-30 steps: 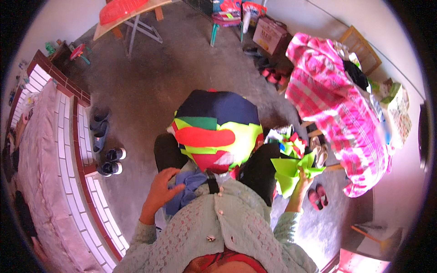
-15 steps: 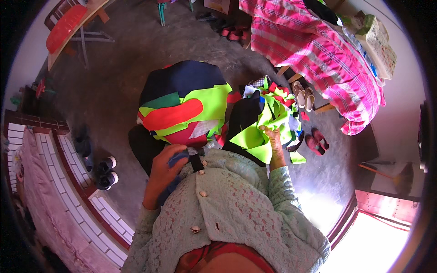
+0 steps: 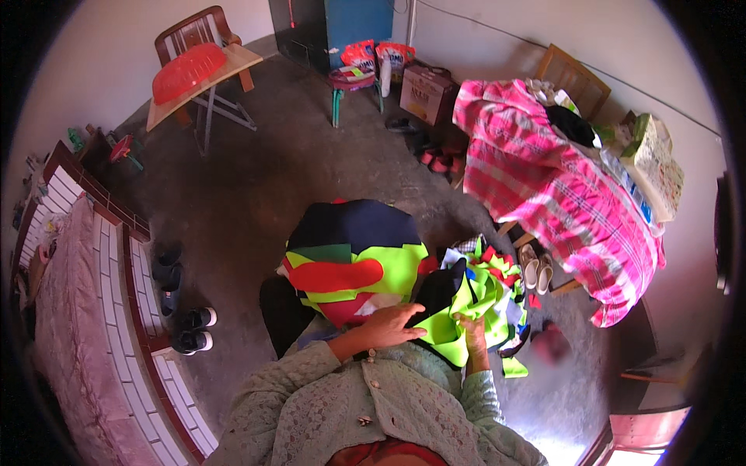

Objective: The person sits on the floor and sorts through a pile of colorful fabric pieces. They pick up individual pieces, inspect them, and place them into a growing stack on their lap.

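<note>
Shoes (image 3: 180,299): dark pairs lined up on the floor at the left, just beside the tiled ledge.
Basin (image 3: 189,71): red, round, lying on the folding table (image 3: 233,60) at the back left.
Packets (image 3: 373,54): two red-and-white bags standing against the blue door at the back; print too small to tell.
Box (image 3: 426,95): brown cardboard, squarish, on the floor just right of the packets, one pale printed face turned this way.
Patchwork piece (image 3: 353,260): in front of the person, over the knees; navy on its far part, neon yellow, green and a long red patch nearer. Its long axis runs left to right, and the red patch lies the same way.
Left hand (image 3: 391,326): flat on the near edge of the patchwork piece, fingers spread, pressing and gripping nothing.
Right hand (image 3: 470,326): closed on a fold of the neon yellow cloth (image 3: 458,311) just right of the patchwork piece.
Scraps (image 3: 497,276): a bright heap on the floor beyond that hand.
Pink checked cloth (image 3: 559,194): draped over furniture at the right.
</note>
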`<state>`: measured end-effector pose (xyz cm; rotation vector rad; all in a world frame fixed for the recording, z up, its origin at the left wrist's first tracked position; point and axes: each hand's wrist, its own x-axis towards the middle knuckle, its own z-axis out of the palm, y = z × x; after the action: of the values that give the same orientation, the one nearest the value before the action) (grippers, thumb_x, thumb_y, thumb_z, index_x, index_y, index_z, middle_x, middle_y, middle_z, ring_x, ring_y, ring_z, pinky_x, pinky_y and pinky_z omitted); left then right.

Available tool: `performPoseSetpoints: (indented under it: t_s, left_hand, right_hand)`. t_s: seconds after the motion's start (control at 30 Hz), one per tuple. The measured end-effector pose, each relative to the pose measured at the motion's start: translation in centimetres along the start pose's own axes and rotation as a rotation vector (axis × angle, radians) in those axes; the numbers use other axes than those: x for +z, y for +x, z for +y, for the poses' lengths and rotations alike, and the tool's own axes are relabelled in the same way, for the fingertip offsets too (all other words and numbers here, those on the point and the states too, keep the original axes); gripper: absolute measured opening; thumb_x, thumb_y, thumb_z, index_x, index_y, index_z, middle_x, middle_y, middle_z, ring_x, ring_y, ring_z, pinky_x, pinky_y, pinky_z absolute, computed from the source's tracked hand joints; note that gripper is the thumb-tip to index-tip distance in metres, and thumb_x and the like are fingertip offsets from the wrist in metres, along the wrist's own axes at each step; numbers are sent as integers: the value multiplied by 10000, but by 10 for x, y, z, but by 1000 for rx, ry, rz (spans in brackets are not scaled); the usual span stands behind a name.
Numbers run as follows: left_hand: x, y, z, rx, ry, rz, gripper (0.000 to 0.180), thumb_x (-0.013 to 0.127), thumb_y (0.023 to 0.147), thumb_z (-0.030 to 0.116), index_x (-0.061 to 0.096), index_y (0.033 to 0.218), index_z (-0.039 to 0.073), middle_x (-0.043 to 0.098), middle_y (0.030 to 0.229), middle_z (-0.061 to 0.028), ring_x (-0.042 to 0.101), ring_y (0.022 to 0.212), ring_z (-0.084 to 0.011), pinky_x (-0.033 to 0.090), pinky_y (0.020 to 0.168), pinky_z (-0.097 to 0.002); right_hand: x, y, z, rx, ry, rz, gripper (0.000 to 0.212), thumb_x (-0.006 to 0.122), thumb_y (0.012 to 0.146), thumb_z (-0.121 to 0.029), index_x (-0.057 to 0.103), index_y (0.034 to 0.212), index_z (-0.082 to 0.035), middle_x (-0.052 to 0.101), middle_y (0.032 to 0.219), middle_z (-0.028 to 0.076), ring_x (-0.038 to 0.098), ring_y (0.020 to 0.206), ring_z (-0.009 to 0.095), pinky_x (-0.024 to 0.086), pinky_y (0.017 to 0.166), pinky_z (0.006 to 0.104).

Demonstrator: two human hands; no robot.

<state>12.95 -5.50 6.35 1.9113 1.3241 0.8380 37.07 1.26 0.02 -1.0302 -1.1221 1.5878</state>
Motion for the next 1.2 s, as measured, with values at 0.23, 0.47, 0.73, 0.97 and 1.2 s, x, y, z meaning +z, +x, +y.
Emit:
performPoseSetpoints:
  t_s: [0.23,0.47,0.73,0.97,1.2]
  left_hand:
    - [38,14,-21,-17,47,-17,385,596,804,404,532,747,29,530,629,-198,554,623,-388,403,563,-455]
    - [23,21,-8,288,-99,-30,288,624,776,281,512,701,27,491,730,-122,534,682,-316,419,621,-407]
    - [9,20,7,118,-373,-331,262,628,793,218,484,750,3,462,807,-55,516,792,-171,394,703,-317]
    - [0,8,-4,-58,-779,-365,287,587,847,135,583,1109,16,577,1063,2,512,965,-85,398,850,-260]
    - [-26,-4,11,-99,-1047,-129,237,572,844,143,589,1032,0,592,903,13,517,860,-58,403,772,-224]
  right_hand:
    - [8,-1,-6,30,69,-23,556,752,642,-69,531,1153,-52,596,1011,25,558,902,151,434,807,287]
    - [3,-2,1,34,90,4,619,756,628,15,465,1173,-28,599,947,48,587,792,164,490,714,304]
    - [-8,-7,4,33,67,9,695,728,618,52,416,1231,-50,583,961,42,571,819,161,478,742,290]
    - [-2,-11,-8,32,101,19,573,679,619,45,508,1156,-58,582,942,26,562,809,151,471,720,289]
    - [-21,-11,21,52,111,182,476,677,612,-24,525,1062,-60,564,806,19,538,638,149,451,597,281]
